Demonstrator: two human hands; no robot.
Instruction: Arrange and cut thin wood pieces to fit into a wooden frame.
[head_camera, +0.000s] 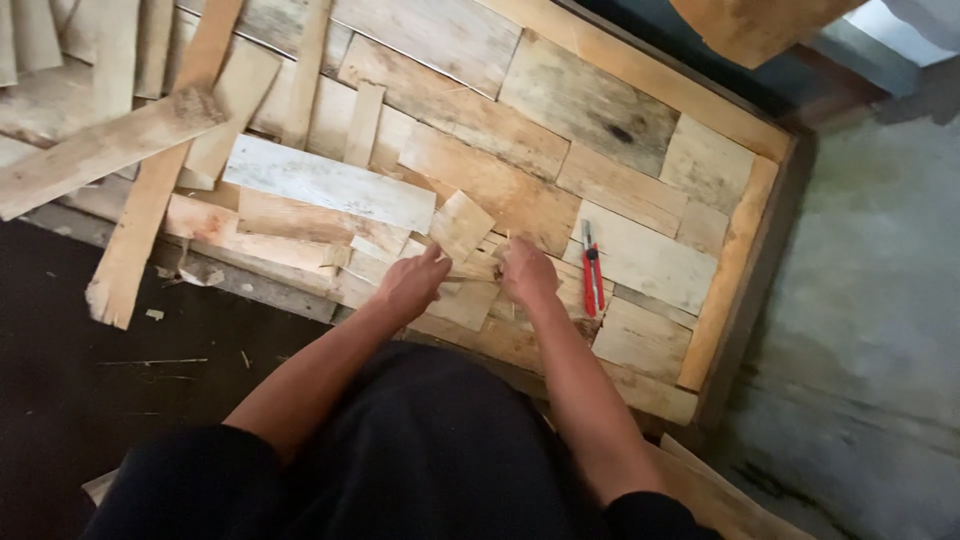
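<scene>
The left hand (412, 283) and the right hand (525, 270) rest close together on a wooden panel (640, 75) made of fitted boards. Between them lies a thin wood strip (470, 277). The fingers of both hands are curled around its ends, closed on it. A small square wood piece (461, 224) lies tilted just above the left hand. A red utility knife (592, 270) lies on the panel, just right of the right hand. Loose planks (105, 150) lie at the upper left.

- wooden panel (590, 110): pale tan and grey patchwork, one dark knot
- cutter (592, 268): red with black
- floor (880, 300): grey-green concrete
- sleeves (200, 480): black
</scene>
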